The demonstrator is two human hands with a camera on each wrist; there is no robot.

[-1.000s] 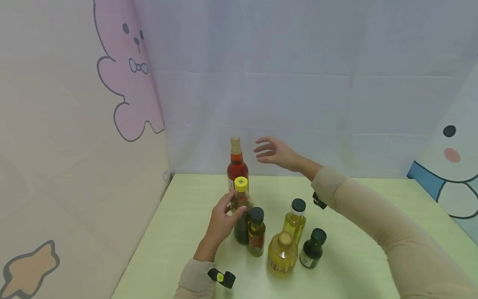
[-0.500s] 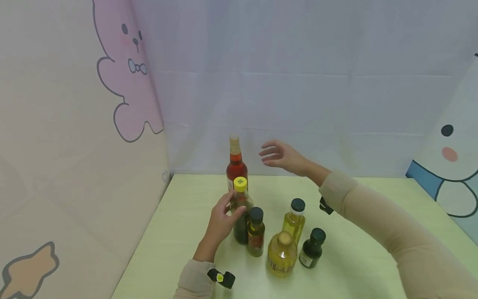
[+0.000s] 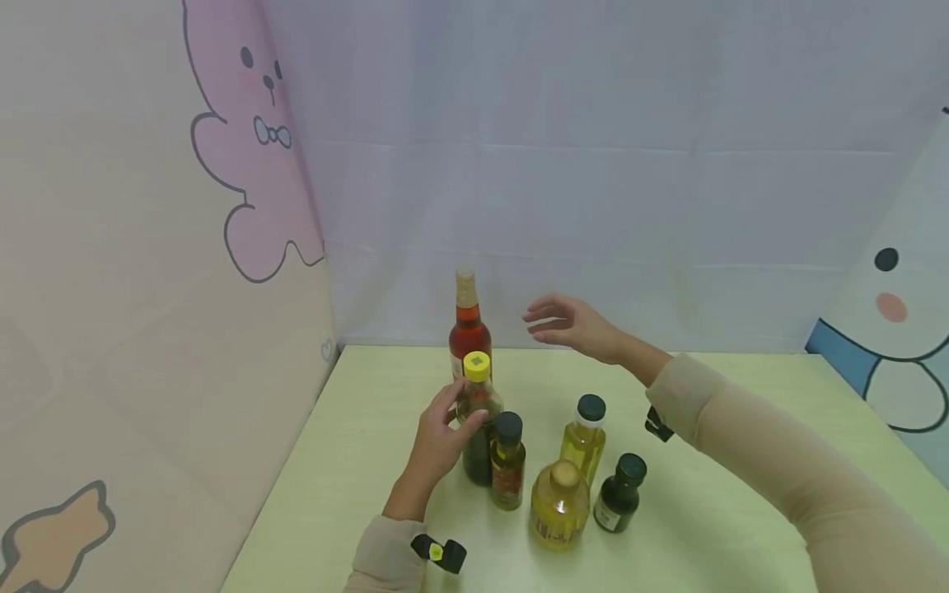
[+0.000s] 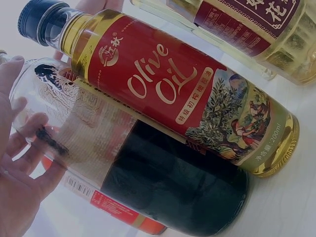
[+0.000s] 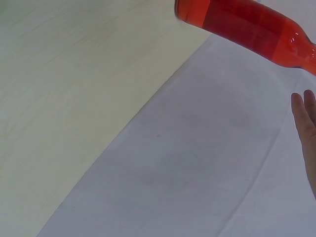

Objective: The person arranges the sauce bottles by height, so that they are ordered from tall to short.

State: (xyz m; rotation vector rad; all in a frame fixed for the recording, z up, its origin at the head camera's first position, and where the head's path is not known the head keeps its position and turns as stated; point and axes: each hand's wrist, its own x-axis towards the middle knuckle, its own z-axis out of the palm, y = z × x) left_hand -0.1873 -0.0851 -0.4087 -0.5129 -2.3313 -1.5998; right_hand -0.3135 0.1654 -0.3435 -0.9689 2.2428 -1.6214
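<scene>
My left hand [image 3: 448, 428] grips the shoulder of a yellow-capped bottle of dark liquid [image 3: 479, 403] on the pale green table [image 3: 348, 461]. In the left wrist view its fingers [image 4: 17, 163] curl round the same glass bottle [image 4: 148, 187], beside an olive oil bottle [image 4: 173, 98]. My right hand [image 3: 563, 323] hovers in the air with fingers relaxed, holding nothing. It is to the right of a tall red bottle [image 3: 469, 325] at the back. In the right wrist view that red bottle [image 5: 247, 27] lies across the top, and fingertips [image 5: 308, 123] show at the right edge.
A black-capped olive oil bottle [image 3: 508, 461], a tall yellow oil bottle [image 3: 586, 441], a round yellow oil bottle [image 3: 559, 509] and a small dark bottle [image 3: 619, 494] stand close together. A white cloth backdrop [image 3: 593, 206] and a cartoon-printed left wall [image 3: 148, 288] enclose the table.
My right hand has drawn back to the right and slightly down, away from the red bottle. The left hand and all bottles have stayed put.
</scene>
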